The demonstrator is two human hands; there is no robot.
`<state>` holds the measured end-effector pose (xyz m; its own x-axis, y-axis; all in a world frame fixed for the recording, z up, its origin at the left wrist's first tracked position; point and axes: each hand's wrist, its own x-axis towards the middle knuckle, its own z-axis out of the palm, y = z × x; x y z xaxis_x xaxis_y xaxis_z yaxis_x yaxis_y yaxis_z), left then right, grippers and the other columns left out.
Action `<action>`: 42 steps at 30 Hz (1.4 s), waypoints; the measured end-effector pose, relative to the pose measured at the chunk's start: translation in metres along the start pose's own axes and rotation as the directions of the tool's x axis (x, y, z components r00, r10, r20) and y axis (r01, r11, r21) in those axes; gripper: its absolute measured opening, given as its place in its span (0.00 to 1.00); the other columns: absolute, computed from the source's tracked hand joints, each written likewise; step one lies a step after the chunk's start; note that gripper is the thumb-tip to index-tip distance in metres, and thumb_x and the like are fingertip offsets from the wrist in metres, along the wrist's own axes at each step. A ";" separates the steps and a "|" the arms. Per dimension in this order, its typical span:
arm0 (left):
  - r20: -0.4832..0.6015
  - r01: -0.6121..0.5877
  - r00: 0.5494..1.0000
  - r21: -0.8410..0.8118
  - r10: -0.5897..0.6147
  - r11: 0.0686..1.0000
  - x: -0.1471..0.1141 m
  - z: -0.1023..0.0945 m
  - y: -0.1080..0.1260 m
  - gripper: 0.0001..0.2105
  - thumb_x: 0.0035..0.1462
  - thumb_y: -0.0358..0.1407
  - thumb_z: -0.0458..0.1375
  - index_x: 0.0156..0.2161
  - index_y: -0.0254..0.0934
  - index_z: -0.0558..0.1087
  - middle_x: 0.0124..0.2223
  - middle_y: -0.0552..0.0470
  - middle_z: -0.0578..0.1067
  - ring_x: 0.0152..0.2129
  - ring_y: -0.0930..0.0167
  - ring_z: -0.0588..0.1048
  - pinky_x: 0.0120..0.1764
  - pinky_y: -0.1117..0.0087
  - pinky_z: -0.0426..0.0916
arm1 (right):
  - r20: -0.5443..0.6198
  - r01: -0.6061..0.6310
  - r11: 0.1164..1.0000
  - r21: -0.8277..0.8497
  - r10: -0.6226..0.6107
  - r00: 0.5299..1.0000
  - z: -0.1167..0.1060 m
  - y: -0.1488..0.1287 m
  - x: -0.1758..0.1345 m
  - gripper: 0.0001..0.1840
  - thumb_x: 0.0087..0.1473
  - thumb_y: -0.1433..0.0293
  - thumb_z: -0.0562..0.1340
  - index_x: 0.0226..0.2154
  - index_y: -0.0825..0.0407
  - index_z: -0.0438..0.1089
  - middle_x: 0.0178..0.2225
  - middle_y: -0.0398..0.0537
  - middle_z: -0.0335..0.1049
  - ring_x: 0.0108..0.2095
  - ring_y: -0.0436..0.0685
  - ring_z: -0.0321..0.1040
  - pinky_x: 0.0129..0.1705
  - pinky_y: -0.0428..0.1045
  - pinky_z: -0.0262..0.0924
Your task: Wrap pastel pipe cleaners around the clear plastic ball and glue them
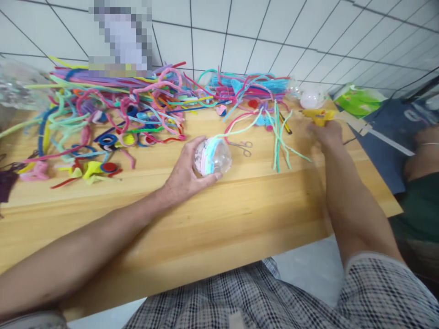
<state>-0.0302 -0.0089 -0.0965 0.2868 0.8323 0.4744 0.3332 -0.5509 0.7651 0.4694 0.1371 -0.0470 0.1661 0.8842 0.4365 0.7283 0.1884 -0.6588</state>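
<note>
My left hand (183,172) is closed around a clear plastic bottle bottom (223,157) lying on its side above the table. Pink, white and light-blue pipe cleaners (210,155) are wound round it in bands. A pale green pipe cleaner (242,131) trails from its top toward the right. At the right end of the table, my right hand (329,133) grips a yellow glue gun (318,116), its nozzle pointing left. Between the two hands lie a pair of scissors (245,148), partly hidden behind the bottle bottom, and several loose green pipe cleaners (278,144).
Tangled pipe cleaners (126,109) cover the back and left of the wooden table (219,228). Blue bundles (254,84) lie against the tiled wall. Beyond the right edge are a green packet (360,100) and another person's arm (425,153).
</note>
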 end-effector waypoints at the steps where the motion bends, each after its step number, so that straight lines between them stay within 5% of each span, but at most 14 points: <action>1: 0.017 0.010 1.000 -0.002 -0.010 1.000 0.000 0.000 0.001 0.48 0.63 0.59 0.72 0.77 0.45 0.56 0.74 0.37 0.67 0.71 0.49 0.71 0.74 0.43 0.69 | -0.040 -0.014 0.999 0.050 0.016 0.999 0.000 -0.007 0.001 0.25 0.56 0.54 0.77 0.22 0.46 0.67 0.19 0.36 0.60 0.19 0.47 0.56 0.26 0.52 0.57; 4: 0.053 0.014 0.998 -0.007 -0.014 1.000 0.001 -0.001 0.002 0.48 0.64 0.58 0.73 0.78 0.45 0.55 0.75 0.36 0.66 0.72 0.50 0.70 0.75 0.43 0.67 | -0.072 -0.009 0.971 0.241 0.028 0.997 0.003 -0.047 -0.018 0.19 0.53 0.54 0.81 0.31 0.47 0.78 0.29 0.46 0.76 0.24 0.51 0.70 0.28 0.52 0.65; 6: 0.056 0.017 0.998 -0.015 -0.016 1.000 0.001 -0.001 0.001 0.50 0.61 0.60 0.74 0.78 0.45 0.55 0.75 0.35 0.65 0.73 0.49 0.69 0.76 0.43 0.66 | 0.004 0.071 0.944 0.323 -0.076 0.997 0.008 -0.084 -0.049 0.19 0.57 0.53 0.79 0.44 0.45 0.82 0.44 0.50 0.83 0.34 0.57 0.79 0.39 0.56 0.76; 8: 0.046 0.035 0.998 -0.028 -0.034 0.999 0.001 0.000 0.000 0.53 0.58 0.61 0.76 0.78 0.46 0.55 0.76 0.35 0.65 0.74 0.48 0.68 0.77 0.42 0.65 | 0.027 0.177 0.912 0.370 -0.201 0.979 0.015 -0.122 -0.087 0.20 0.56 0.51 0.80 0.45 0.42 0.82 0.43 0.47 0.84 0.35 0.59 0.80 0.37 0.57 0.77; 11: 0.038 0.055 0.998 -0.054 -0.053 0.997 0.001 0.001 -0.001 0.54 0.56 0.61 0.77 0.78 0.46 0.56 0.76 0.35 0.65 0.74 0.47 0.68 0.77 0.41 0.65 | 0.189 0.306 0.926 0.220 -0.349 0.918 0.025 -0.161 -0.135 0.13 0.64 0.54 0.75 0.48 0.40 0.82 0.40 0.43 0.85 0.36 0.59 0.81 0.38 0.56 0.76; 16: 0.043 0.067 0.997 -0.098 -0.063 0.993 0.000 0.001 0.002 0.51 0.59 0.58 0.77 0.78 0.47 0.57 0.76 0.36 0.65 0.74 0.48 0.68 0.77 0.41 0.64 | 0.380 0.701 0.712 0.024 -0.656 0.652 0.037 -0.172 -0.153 0.13 0.74 0.62 0.63 0.52 0.46 0.81 0.37 0.49 0.85 0.37 0.59 0.82 0.37 0.53 0.72; 20: 0.056 0.065 0.997 -0.092 -0.060 0.994 0.001 0.000 0.004 0.51 0.59 0.57 0.77 0.78 0.46 0.56 0.76 0.36 0.65 0.74 0.48 0.68 0.78 0.41 0.63 | 0.276 0.815 0.578 0.034 -0.789 0.549 0.042 -0.173 -0.148 0.15 0.78 0.64 0.58 0.59 0.49 0.76 0.39 0.50 0.85 0.36 0.59 0.80 0.39 0.54 0.71; 39: 0.034 0.029 0.999 -0.081 -0.026 0.996 0.004 0.003 0.003 0.50 0.60 0.58 0.76 0.77 0.47 0.56 0.76 0.36 0.65 0.75 0.47 0.68 0.78 0.41 0.64 | 0.196 0.867 0.498 -0.019 -0.848 0.492 0.050 -0.183 -0.151 0.15 0.81 0.62 0.55 0.56 0.49 0.73 0.33 0.47 0.80 0.32 0.58 0.76 0.36 0.54 0.68; 42: 0.042 0.022 0.999 -0.066 -0.020 0.998 0.004 0.002 0.004 0.50 0.61 0.59 0.75 0.77 0.47 0.56 0.75 0.36 0.66 0.74 0.47 0.68 0.77 0.40 0.64 | 0.212 0.850 0.526 -0.013 -0.830 0.517 0.049 -0.184 -0.152 0.14 0.80 0.62 0.56 0.58 0.48 0.74 0.35 0.47 0.81 0.33 0.58 0.77 0.37 0.55 0.68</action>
<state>-0.0260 -0.0075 -0.0928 0.3174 0.8396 0.4408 0.2792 -0.5270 0.8027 0.2779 -0.0113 -0.0220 -0.6589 0.3911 0.6425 0.5331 0.8454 0.0321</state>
